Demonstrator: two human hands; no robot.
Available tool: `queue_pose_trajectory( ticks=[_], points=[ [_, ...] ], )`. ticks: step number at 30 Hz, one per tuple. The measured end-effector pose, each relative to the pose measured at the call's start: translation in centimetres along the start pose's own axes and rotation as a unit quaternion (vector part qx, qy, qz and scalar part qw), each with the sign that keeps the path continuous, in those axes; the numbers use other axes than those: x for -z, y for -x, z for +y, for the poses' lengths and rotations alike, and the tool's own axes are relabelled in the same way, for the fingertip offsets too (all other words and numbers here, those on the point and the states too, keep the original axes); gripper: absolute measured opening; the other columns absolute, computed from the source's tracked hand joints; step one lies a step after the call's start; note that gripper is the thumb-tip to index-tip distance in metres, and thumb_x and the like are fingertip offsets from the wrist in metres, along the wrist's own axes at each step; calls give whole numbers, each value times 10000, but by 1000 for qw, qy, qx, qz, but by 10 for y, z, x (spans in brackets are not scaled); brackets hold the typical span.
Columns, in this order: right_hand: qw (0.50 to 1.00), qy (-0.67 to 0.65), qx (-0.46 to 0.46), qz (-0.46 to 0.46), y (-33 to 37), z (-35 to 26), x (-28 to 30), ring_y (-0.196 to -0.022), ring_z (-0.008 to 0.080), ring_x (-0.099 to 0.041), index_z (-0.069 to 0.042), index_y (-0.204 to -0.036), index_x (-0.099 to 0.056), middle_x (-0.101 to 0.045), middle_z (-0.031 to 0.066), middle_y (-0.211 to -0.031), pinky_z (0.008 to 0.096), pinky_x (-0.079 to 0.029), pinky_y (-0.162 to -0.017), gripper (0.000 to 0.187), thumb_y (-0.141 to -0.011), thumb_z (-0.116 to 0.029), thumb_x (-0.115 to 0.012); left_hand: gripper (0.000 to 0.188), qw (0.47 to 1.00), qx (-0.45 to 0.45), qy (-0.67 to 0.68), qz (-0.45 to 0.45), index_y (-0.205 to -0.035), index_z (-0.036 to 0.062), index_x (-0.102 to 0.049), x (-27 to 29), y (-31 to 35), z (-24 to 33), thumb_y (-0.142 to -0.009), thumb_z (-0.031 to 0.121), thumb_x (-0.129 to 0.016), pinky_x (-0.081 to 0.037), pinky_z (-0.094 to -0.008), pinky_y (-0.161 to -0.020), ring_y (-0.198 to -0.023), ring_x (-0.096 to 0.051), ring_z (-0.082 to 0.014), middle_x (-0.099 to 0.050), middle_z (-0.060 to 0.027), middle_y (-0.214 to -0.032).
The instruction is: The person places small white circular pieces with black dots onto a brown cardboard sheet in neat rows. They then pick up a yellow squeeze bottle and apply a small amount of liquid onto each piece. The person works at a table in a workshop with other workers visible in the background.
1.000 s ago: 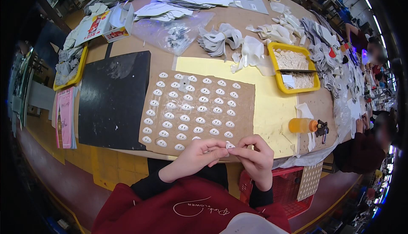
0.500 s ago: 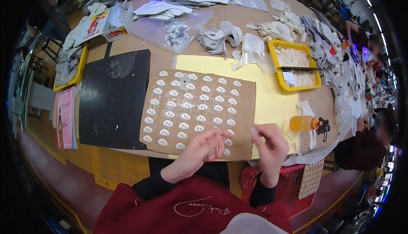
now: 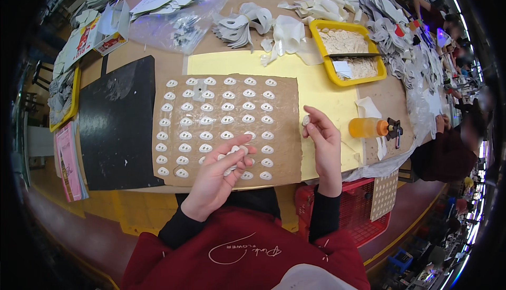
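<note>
A brown board lies before me, bearing rows of small white rounded-triangular pieces, each with two dark spots. Over its near edge, my left hand is closed around several small white pieces, which show between thumb and fingers. Just past the board's right edge, above yellow sheeting, my right hand pinches one small white piece between thumb and forefinger. A clear tab with a dark dot lies among the far rows.
A black panel lies left of the board. At the far right stands a yellow tray of pale pieces. An orange bottle lies right of my right hand. A red crate stands below the table edge.
My view has shifted, so the table sits further left and higher. My left hand has turned, showing the white pieces in it; my right hand has risen beside the board, pinching one piece.
</note>
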State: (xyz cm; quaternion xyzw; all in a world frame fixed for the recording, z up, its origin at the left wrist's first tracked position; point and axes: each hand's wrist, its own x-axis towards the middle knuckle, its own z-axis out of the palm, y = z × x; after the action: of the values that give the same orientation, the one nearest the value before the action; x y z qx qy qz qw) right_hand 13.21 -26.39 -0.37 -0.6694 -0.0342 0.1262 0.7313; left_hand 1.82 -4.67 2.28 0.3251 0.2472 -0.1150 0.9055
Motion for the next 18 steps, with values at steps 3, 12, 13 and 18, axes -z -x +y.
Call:
queue_pose_trajectory(
  ticks=[3,12,13,18],
  points=[
    [998,35,-20,-52,3,-2,-4,-809,85,-542,33,-1129,-652,-601,11,-915,219,-441,-764,223,-928,-3,-565,349,999,26,-20,-34,-1304,10,-537,-2,-2,-5,-973,114,-578,-481,-184,-787,-881,-588,-58,-628,-82,-1097],
    [990,-20,-46,-133,29,-2,-37,-880,87,-601,54,-1020,-664,-628,36,-975,212,-481,-790,133,-917,42,-581,242,990,-59,-117,-52,-1177,38,-584,-11,-19,-26,-944,85,-625,-410,-176,-661,-745,-497,-29,-591,10,-935],
    [988,-29,-61,-135,31,-1,-41,-869,93,-602,49,-1028,-664,-626,42,-974,217,-483,-784,140,-906,43,-595,218,991,-53,-118,-33,-1147,39,-588,-9,-19,-26,-937,77,-633,-397,-177,-647,-736,-487,-26,-588,12,-918],
    [971,164,89,-152,32,-6,-49,-813,128,-609,11,-1085,-659,-625,76,-965,254,-492,-753,248,-839,34,-678,111,991,-55,-114,-30,-1023,46,-601,-2,-22,-24,-925,66,-648,-354,-179,-605,-680,-448,-31,-581,15,-855]
  ],
)
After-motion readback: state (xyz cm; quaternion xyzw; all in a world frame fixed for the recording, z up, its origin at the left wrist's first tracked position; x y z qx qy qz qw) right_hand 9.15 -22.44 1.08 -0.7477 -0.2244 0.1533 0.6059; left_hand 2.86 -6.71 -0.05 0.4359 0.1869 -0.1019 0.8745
